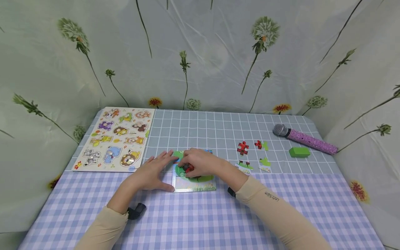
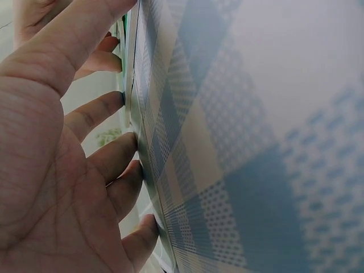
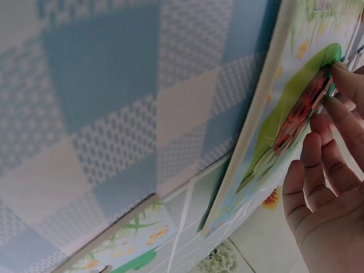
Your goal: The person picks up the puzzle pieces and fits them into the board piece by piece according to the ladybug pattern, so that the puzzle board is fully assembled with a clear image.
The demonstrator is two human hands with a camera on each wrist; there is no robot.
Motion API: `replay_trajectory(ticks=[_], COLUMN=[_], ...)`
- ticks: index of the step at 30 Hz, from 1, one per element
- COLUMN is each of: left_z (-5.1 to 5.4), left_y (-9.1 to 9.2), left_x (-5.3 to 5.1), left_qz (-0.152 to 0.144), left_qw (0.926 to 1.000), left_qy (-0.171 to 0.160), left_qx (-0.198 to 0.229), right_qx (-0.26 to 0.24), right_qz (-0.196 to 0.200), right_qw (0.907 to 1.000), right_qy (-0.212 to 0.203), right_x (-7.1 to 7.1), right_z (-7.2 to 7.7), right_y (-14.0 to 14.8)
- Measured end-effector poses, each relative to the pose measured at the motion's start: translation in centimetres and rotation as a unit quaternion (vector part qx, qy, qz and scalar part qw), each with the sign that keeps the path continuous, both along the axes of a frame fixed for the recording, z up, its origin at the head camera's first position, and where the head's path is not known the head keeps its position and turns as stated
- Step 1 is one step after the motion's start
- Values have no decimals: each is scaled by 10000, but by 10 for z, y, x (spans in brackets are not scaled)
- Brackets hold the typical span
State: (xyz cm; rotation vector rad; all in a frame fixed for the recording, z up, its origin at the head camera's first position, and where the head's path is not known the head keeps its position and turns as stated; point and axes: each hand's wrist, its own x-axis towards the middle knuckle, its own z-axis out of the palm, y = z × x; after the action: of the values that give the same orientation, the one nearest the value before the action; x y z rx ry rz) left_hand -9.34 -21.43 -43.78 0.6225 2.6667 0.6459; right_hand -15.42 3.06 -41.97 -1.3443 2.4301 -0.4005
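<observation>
A square jigsaw board (image 1: 193, 189) with a ladybug on a green leaf lies in the middle of the table. At its left edge my left hand (image 1: 153, 172) rests with fingers spread, the thumb by the near corner. The left wrist view shows the left fingertips (image 2: 129, 142) touching the table and the board's side. Over the board, my right hand (image 1: 201, 163) pinches a jigsaw piece (image 3: 336, 54) between thumb and curled fingers, at one end of the ladybug (image 3: 304, 114). The fingers hide most of that piece.
Loose jigsaw pieces lie right of the board, among them a red one (image 1: 242, 148) and a green one (image 1: 265, 164). Further right are a green block (image 1: 299, 152) and a glittery pink microphone (image 1: 307, 139). A wooden animal puzzle (image 1: 114, 139) lies at the left.
</observation>
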Motion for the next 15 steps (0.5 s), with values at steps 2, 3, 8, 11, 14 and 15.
replay_trajectory(ticks=[2,3,8,11,14,15], left_z=[0,0,-1,-1,-1,-1], left_y=[0,0,0,0,0,0], left_x=[0,0,0,0,0,0], left_qz=[0,-1,-2,17,41,44], left_qw=[10000,10000,10000,10000,10000,10000], left_qy=[-9,-11,-28,-29,-36,-39], left_qx=[5,11,28,24,24,30], right_qx=[-20,-39,-87,-147,-199,-205], right_qz=[-12,-18,20,63,95,107], right_qw=[10000,10000,9999,9998,9997,9997], right_qy=[-48,-71,-112,-101,-58,-37], right_x=[0,0,-1,-1,-1,-1], right_z=[0,0,1,1,0,0], right_y=[0,0,1,1,2,2])
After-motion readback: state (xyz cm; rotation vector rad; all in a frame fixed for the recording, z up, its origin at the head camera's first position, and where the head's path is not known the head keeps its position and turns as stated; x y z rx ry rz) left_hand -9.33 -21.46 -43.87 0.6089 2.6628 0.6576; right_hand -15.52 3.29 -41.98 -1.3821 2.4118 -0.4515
